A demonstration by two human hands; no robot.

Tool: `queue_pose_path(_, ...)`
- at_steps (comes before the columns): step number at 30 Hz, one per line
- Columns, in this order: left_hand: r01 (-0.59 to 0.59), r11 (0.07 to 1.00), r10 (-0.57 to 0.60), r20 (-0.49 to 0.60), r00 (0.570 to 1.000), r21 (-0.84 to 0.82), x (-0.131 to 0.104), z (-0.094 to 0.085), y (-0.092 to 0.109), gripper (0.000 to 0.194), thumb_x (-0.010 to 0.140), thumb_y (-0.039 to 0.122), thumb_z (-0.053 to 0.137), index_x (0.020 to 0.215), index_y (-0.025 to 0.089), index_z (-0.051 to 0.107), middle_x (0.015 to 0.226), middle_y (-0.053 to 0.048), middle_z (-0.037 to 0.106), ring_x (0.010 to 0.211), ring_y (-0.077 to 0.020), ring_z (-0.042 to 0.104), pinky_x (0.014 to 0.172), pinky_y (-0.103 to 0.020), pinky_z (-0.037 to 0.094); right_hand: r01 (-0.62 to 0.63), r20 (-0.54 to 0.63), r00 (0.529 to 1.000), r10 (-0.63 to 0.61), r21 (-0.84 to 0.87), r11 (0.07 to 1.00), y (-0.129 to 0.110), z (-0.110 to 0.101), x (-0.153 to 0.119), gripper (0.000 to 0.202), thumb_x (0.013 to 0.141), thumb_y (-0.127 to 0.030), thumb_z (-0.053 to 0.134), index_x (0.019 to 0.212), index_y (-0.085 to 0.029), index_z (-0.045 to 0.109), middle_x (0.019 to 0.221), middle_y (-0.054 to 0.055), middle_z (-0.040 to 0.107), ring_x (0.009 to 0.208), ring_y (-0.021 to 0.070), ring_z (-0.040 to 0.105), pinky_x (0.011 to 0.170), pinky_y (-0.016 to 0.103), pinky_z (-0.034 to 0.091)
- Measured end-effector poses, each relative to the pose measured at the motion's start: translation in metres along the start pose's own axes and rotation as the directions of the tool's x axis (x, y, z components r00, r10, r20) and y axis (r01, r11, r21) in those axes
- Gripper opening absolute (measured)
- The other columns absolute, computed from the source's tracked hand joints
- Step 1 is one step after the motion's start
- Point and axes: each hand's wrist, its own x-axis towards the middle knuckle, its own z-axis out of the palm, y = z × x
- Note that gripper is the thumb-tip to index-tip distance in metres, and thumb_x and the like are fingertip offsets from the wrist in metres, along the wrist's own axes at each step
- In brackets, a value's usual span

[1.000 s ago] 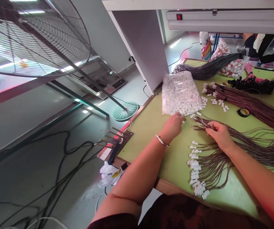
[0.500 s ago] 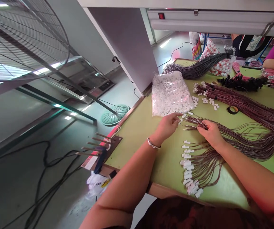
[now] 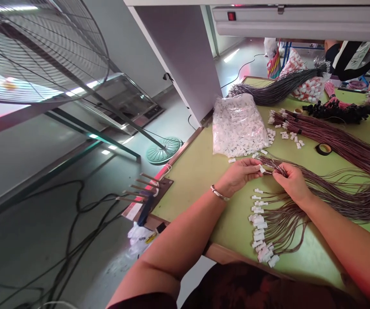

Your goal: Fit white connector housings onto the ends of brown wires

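Note:
My left hand (image 3: 241,175) pinches a small white connector housing (image 3: 262,169) between thumb and fingers. Close to its right, my right hand (image 3: 292,182) is closed around the ends of a bundle of thin brown wires (image 3: 339,191), whose bare tips point toward the connector. The connector meets a wire tip; whether the tip is inside it I cannot tell. Below the hands lies a column of white connectors (image 3: 259,225) with brown wires attached. A clear plastic bag of white connectors (image 3: 240,128) lies just beyond my left hand, with several loose connectors (image 3: 292,136) beside it.
A roll of black tape (image 3: 323,149) and bundles of dark red wires (image 3: 329,135) lie farther right. Grey wires (image 3: 278,91) and black connectors (image 3: 337,110) are at the back. A pronged rack (image 3: 154,193) sits at the left table edge, near a large fan (image 3: 43,51).
My left hand has moved from the loose connectors by the bag toward my right hand, now with a connector in its fingers. The whole view has shifted slightly.

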Motion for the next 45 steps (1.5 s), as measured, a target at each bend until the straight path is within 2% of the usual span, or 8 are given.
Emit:
queue_pose_path(7, -0.073, 0.997, 0.075, 0.088, 0.993, -0.018, -0.003, 0.0, -0.001, 0.025, 0.066, 0.013, 0.075, 0.088, 0.012, 0.064, 0.073, -0.001, 0.067, 0.07, -0.0105, 0.067, 0.075, -0.023, 0.052, 0.006, -0.027, 1.0, -0.006, -0.013, 1.0, -0.001, 0.0, 0.0, 0.018, 0.073, -0.032, 0.056, 0.064, -0.018, 0.05, 0.058, -0.004, 0.038, 0.055, 0.0096, 0.032, 0.051, 0.023, 0.027)
queue_pose_path(14, -0.066, 0.997, 0.063, 0.076, 0.995, 0.038, -0.004, 0.002, -0.003, 0.029, 0.061, 0.016, 0.08, 0.082, 0.011, 0.06, 0.071, -0.001, 0.067, 0.07, -0.012, 0.068, 0.069, -0.022, 0.052, 0.039, -0.061, 0.997, -0.04, -0.018, 0.999, -0.001, 0.0, -0.001, 0.022, 0.075, -0.034, 0.055, 0.062, -0.019, 0.046, 0.057, -0.005, 0.037, 0.054, 0.0097, 0.031, 0.051, 0.023, 0.028)
queue_pose_path(24, -0.051, 0.998, 0.046, 0.1, 0.994, 0.045, -0.005, 0.003, -0.002, 0.028, 0.062, 0.019, 0.08, 0.082, 0.011, 0.062, 0.076, -0.004, 0.07, 0.068, -0.0111, 0.067, 0.07, -0.022, 0.053, 0.04, -0.079, 0.996, -0.042, -0.028, 0.999, -0.004, 0.0, -0.004, 0.019, 0.075, -0.032, 0.054, 0.063, -0.019, 0.048, 0.057, -0.005, 0.038, 0.055, 0.0097, 0.033, 0.053, 0.023, 0.03)
queue_pose_path(28, -0.103, 0.974, 0.091, 0.068, 0.993, 0.201, -0.005, 0.008, -0.006, 0.03, 0.064, 0.023, 0.079, 0.089, 0.01, 0.067, 0.076, -0.005, 0.071, 0.067, -0.0116, 0.067, 0.068, -0.023, 0.054, 0.041, -0.071, 0.997, -0.044, -0.044, 0.998, -0.002, 0.002, -0.002, 0.02, 0.074, -0.032, 0.054, 0.061, -0.019, 0.045, 0.056, -0.005, 0.038, 0.054, 0.0095, 0.033, 0.052, 0.023, 0.029)
queue_pose_path(32, -0.167, 0.902, 0.159, 0.054, 0.986, 0.399, -0.005, 0.014, -0.012, 0.018, 0.068, 0.02, 0.074, 0.082, 0.01, 0.069, 0.061, -0.002, 0.067, 0.058, -0.0102, 0.063, 0.063, -0.022, 0.054, 0.027, -0.011, 1.0, -0.027, -0.066, 0.997, 0.002, 0.004, 0.0, 0.016, 0.071, -0.029, 0.053, 0.061, -0.019, 0.046, 0.055, -0.005, 0.038, 0.053, 0.0092, 0.032, 0.05, 0.023, 0.027)
queue_pose_path(37, -0.199, 0.875, 0.19, 0.064, 0.98, 0.441, -0.003, 0.018, -0.016, 0.01, 0.071, 0.018, 0.071, 0.076, 0.011, 0.065, 0.057, -0.001, 0.065, 0.053, -0.0083, 0.06, 0.057, -0.02, 0.051, 0.033, -0.005, 0.999, -0.034, -0.105, 0.994, 0.002, 0.006, 0.0, 0.015, 0.069, -0.029, 0.052, 0.06, -0.02, 0.044, 0.054, -0.005, 0.041, 0.052, 0.009, 0.033, 0.05, 0.023, 0.027)
queue_pose_path(45, -0.176, 0.841, 0.17, 0.058, 0.984, 0.512, 0.001, 0.017, -0.025, 0.007, 0.072, 0.016, 0.069, 0.075, 0.011, 0.066, 0.054, 0.001, 0.062, 0.048, -0.0075, 0.057, 0.051, -0.018, 0.05, 0.109, -0.025, 0.992, -0.123, -0.322, 0.941, 0.009, 0.009, -0.001, 0.011, 0.067, -0.026, 0.05, 0.06, -0.021, 0.043, 0.051, -0.005, 0.042, 0.05, 0.0103, 0.034, 0.052, 0.025, 0.028)
